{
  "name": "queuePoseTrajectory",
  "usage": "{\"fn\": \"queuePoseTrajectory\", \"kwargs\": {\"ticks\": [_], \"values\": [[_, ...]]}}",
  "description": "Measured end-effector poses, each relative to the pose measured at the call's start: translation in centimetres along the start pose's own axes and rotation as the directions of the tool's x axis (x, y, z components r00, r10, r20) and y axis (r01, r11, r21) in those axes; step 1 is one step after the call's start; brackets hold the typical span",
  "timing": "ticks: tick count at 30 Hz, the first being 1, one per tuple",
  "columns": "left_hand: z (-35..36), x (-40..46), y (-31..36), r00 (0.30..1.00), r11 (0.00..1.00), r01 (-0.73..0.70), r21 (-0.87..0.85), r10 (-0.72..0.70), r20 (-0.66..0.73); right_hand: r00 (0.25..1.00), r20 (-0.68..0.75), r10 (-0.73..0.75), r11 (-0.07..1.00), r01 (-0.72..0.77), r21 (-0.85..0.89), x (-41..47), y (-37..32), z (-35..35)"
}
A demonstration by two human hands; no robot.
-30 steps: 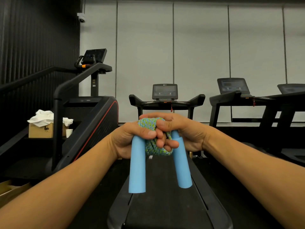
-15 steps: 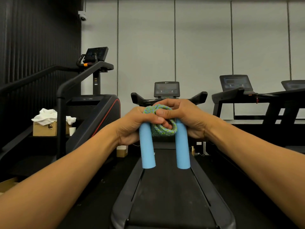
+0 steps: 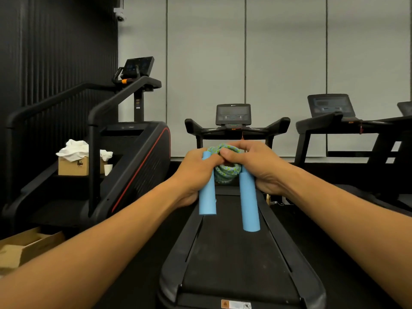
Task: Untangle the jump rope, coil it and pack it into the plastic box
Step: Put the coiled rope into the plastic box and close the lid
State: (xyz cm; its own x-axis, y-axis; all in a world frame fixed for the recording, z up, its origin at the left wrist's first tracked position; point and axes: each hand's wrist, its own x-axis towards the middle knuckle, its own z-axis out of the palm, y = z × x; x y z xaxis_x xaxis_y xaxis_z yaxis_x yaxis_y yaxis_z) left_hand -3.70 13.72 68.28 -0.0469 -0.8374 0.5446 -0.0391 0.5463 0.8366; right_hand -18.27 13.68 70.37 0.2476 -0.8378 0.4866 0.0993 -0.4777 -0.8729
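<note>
Head view: left hand and right hand grip the jump rope bundled between them.

Left hand and right hand gripping bundled green-blue rope, two blue handles pointing down, treadmill below

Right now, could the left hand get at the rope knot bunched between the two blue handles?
Probably yes. The left hand grips the left blue handle with its thumb already beside the rope bundle. The right hand covers the bundle's right side, but the near face looks open.
</note>
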Motion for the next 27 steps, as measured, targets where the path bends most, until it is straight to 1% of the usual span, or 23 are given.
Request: {"fn": "queuePoseTrajectory", "kwargs": {"ticks": [2,4,6,8,10,13,15,17,21,25,27], "values": [[-0.4,-0.2,-0.5,0.999,0.999,0.043,0.006,-0.043,-0.001,1.0,-0.012,0.015,1.0,-0.015,-0.009,-0.1,0.8,0.4],[-1.0,-0.6,-1.0,0.994,0.994,0.102,0.023,-0.103,0.026,0.999,-0.022,0.036,0.998,-0.037,-0.057,-0.1,1.7,0.9],[-1.7,-1.4,-1.4,0.985,0.987,0.159,0.018,-0.16,0.062,0.997,0.012,0.072,0.995,-0.071,-0.068,-0.3,2.8,1.6],[-2.4,-2.3,-1.4,0.978,0.98,0.2,-0.015,-0.198,0.07,0.995,0.048,0.09,0.995,-0.087,-0.049,-0.6,3.7,2.5],[-3.0,-3.1,-1.4,0.975,0.974,0.221,-0.04,-0.22,0.035,0.995,0.048,0.087,0.996,-0.086,-0.028,-0.8,4.5,3.6],[-3.9,-4.0,-1.7,0.969,0.97,0.244,-0.014,-0.244,-0.021,0.996,-0.005,0.086,0.994,-0.086,-0.07,-1.1,5.8,5.5],[-4.3,-4.3,-2.1,0.966,0.967,0.253,0.004,-0.253,-0.057,0.995,-0.043,0.093,0.993,-0.096,-0.065,-1.2,6.5,6.6],[-4.6,-4.1,-2.6,0.961,0.965,0.261,-0.014,-0.261,-0.09,0.993,-0.07,0.091,0.994,-0.095,-0.055,-1.0,7.0,7.5],[-5.2,-4.0,-3.9,0.947,0.96,0.279,-0.029,-0.28,-0.155,0.989,-0.117,0.09,0.989,-0.102,-0.105,-0.3,7.8,8.8],[-6.5,-5.0,-5.2,0.939,0.951,0.308,-0.038,-0.31,-0.149,0.991,-0.116,0.066,0.985,-0.083,-0.149,-0.7,9.4,10.3],[-7.2,-5.8,-5.9,0.944,0.956,0.29,-0.039,-0.293,-0.153,0.993,-0.115,0.032,0.986,-0.05,-0.159,-1.1,10.2,11.1]]}}
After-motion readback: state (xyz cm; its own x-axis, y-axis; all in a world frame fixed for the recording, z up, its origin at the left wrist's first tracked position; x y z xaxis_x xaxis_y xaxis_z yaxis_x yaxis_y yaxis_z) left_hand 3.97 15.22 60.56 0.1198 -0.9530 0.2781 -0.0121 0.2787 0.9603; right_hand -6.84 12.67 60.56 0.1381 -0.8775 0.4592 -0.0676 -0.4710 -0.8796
